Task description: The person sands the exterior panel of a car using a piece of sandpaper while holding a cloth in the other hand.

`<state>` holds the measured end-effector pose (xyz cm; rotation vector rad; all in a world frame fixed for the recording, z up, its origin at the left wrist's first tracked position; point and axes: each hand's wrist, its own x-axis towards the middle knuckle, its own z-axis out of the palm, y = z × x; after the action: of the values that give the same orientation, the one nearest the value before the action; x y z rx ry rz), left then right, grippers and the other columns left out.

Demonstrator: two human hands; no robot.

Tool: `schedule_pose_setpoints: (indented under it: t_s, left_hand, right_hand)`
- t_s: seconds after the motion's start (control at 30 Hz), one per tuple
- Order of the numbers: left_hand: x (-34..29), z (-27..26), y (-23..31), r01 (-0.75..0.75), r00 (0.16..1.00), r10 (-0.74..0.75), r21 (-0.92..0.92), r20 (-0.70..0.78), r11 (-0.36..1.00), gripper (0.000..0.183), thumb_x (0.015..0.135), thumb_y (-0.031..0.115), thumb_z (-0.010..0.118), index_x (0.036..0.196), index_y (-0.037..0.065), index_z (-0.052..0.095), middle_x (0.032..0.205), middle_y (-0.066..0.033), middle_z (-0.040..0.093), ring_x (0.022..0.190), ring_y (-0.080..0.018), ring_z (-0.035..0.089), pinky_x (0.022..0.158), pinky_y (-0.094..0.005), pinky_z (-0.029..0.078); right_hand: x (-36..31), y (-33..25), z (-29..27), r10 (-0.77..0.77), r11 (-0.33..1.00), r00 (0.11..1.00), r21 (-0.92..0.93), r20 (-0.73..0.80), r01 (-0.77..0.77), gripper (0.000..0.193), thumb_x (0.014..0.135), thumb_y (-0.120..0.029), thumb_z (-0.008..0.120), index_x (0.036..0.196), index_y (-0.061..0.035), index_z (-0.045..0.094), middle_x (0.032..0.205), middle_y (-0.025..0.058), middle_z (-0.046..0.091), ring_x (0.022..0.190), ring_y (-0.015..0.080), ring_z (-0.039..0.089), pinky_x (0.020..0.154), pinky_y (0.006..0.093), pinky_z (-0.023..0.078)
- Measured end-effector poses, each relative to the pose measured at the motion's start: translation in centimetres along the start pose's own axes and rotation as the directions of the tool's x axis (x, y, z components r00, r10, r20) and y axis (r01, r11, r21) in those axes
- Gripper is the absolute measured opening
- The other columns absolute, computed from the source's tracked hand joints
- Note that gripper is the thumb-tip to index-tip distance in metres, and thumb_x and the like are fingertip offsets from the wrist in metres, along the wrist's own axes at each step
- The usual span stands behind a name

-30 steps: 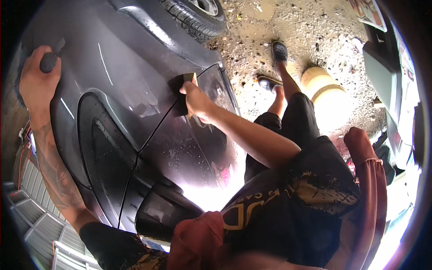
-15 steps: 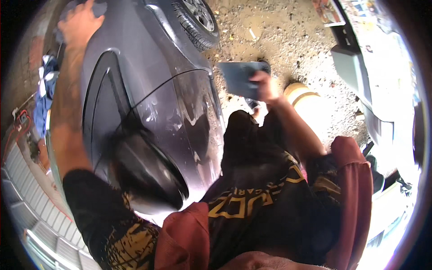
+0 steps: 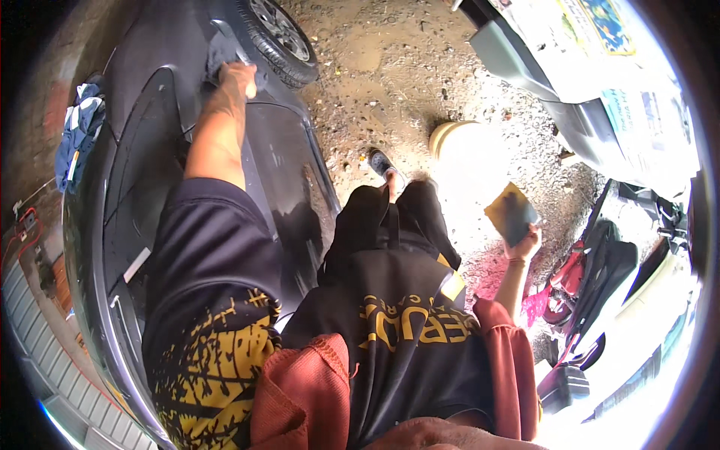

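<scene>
My left hand (image 3: 238, 77) presses a bunched grey cloth (image 3: 222, 51) onto the front fender of a dark grey car (image 3: 277, 157), just beside the wheel (image 3: 280, 37). The fingers curl over the cloth and are partly hidden. Out to the right, away from the car, my right hand (image 3: 526, 241) grips the lower edge of a thin, flat square sheet (image 3: 513, 213). That sheet is dark grey with a yellowish upper left part; its exact kind cannot be made out.
A pale round bucket (image 3: 450, 137) stands on the wet gravel ground (image 3: 375, 75). Another vehicle's bumper (image 3: 517, 64) juts in at the upper right. A dark motorbike-like shape (image 3: 600, 277) is at right. Blue and white cloth (image 3: 81, 135) hangs beyond the car.
My left hand has moved with the cloth from the car's far side to the fender by the wheel. My right hand has swung right and nearer with the sheet, away from the car.
</scene>
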<state>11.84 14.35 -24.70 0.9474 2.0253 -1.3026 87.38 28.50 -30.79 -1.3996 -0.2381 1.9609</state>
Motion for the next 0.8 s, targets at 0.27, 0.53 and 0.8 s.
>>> schedule_pose_setpoints:
  t_s: [0.27,0.53,0.8]
  left_hand:
    - [-10.6,17.1,11.9,-0.125,0.943,0.132,0.042,-0.306,0.991,0.056,0.073,0.02,0.071,0.127,0.014,0.059,0.133,-0.0156,0.056,0.131,-0.0344,0.047,0.116,-0.0469,0.027]
    - [-30.3,28.1,29.1,-0.363,0.913,0.408,-0.45,0.003,0.816,0.048,0.072,0.017,0.071,0.117,0.01,0.06,0.103,-0.0216,0.068,0.105,-0.0383,0.064,0.089,-0.0461,0.051]
    - [-26.6,13.7,47.0,-0.357,0.934,0.159,-0.855,-0.32,0.377,0.051,0.067,0.02,0.072,0.115,0.011,0.06,0.105,-0.019,0.067,0.103,-0.0383,0.064,0.088,-0.0449,0.051]
  right_hand:
    - [0.8,-0.1,-8.7,0.156,0.987,0.986,-0.017,-0.058,-0.158,0.05,0.077,-0.026,0.057,0.121,-0.0021,0.061,0.12,0.0155,0.063,0.113,0.035,0.06,0.1,0.0476,0.048]
    - [-2.5,-9.6,-21.1,0.195,0.981,0.979,-0.022,0.058,-0.194,0.047,0.079,-0.029,0.063,0.118,-0.0033,0.062,0.12,0.0113,0.066,0.113,0.0325,0.061,0.099,0.0486,0.049]
    - [-0.4,-16.3,-28.9,0.346,0.927,0.938,-0.149,-0.012,-0.344,0.046,0.084,-0.02,0.059,0.124,0.0046,0.057,0.114,0.0188,0.068,0.101,0.0343,0.068,0.096,0.047,0.054]
